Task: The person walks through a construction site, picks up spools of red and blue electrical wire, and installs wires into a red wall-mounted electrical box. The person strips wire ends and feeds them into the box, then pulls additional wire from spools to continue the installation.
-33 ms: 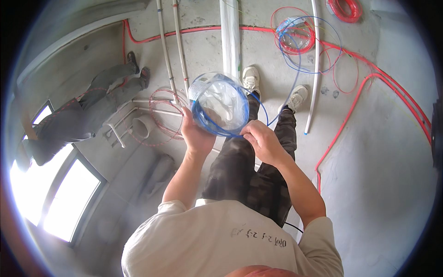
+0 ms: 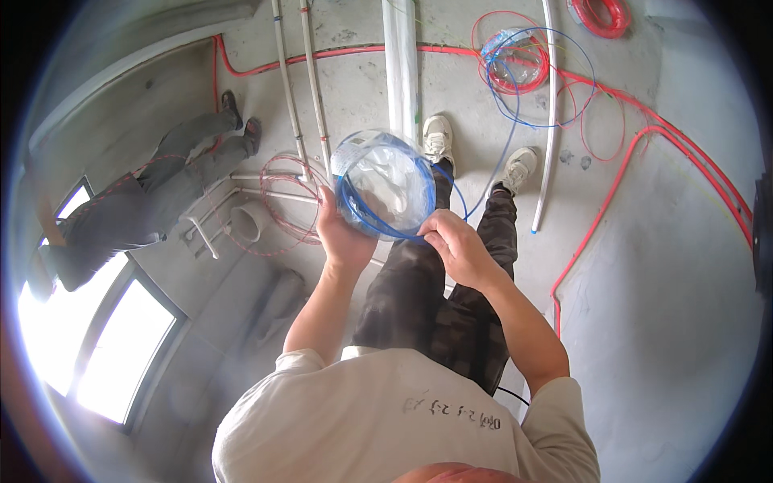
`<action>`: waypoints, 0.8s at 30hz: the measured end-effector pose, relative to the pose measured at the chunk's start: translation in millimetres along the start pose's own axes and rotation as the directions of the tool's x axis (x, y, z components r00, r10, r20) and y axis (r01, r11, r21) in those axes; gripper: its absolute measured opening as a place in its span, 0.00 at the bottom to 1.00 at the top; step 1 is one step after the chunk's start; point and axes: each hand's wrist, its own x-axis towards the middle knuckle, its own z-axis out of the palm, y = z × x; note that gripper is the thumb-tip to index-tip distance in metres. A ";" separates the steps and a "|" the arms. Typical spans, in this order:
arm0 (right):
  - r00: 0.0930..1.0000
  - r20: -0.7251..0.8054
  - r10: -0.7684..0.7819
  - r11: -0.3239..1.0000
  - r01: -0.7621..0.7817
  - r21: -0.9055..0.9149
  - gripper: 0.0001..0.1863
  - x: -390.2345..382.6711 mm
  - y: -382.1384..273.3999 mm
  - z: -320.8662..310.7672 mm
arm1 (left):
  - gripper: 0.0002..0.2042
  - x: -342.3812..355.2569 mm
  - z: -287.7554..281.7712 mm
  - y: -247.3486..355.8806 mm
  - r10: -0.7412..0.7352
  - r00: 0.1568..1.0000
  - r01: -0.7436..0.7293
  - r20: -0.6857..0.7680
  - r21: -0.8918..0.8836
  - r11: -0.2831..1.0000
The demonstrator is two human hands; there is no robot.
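Observation:
A coil of blue wire (image 2: pixel 348 203), partly wrapped in clear plastic, is held up in front of my legs. My left hand (image 2: pixel 345 235) grips its left and lower side, thumb up along the edge and fingers hidden beneath. At the coil's lower right, my right hand (image 2: pixel 460 251) pinches the blue wire between thumb and fingers. A loose length of blue wire (image 2: pixel 493 181) runs from the coil past my right shoe to wide blue loops on the floor.
Red wire coils in plastic (image 2: pixel 527 71) lie beyond my feet, beside a white pipe (image 2: pixel 549 145). Red conduit (image 2: pixel 600 233) crosses the floor and bends on the right. Pale pipes (image 2: pixel 291 97) run ahead left. Another person's legs (image 2: pixel 189 153) are at the left, near red loops (image 2: pixel 278 213).
The loose blue wire trailing to the floor has shifted slightly left. Both hands keep their hold on the coil, almost unmoved.

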 end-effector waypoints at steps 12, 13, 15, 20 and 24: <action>0.950 -0.187 -0.251 0.938 0.191 -0.290 0.15 -13.4 -5.9 66.1 | 0.17 -29.5 -1.5 -2.6 -0.029 0.999 0.022 0.025 0.256 0.966; 0.950 -0.189 -0.249 0.948 0.199 -0.249 0.15 -15.2 -7.7 69.7 | 0.16 -28.7 -5.2 -3.6 -0.027 0.999 0.015 0.031 0.343 0.939; 0.954 -0.194 -0.228 0.957 0.182 -0.227 0.13 -15.7 -23.0 68.7 | 0.15 -25.9 -11.9 -4.3 -0.026 0.999 -0.001 0.046 0.508 0.861; 0.935 -0.170 -0.310 0.941 0.276 -0.196 0.09 -30.7 -25.7 67.8 | 0.12 -29.4 3.3 -17.3 0.128 0.985 -0.045 -0.114 0.550 0.834; 0.939 -0.009 -0.343 0.932 0.339 -0.130 0.07 -64.4 -50.3 55.6 | 0.11 -14.8 -6.3 -7.3 0.157 0.983 -0.111 -0.094 0.379 0.919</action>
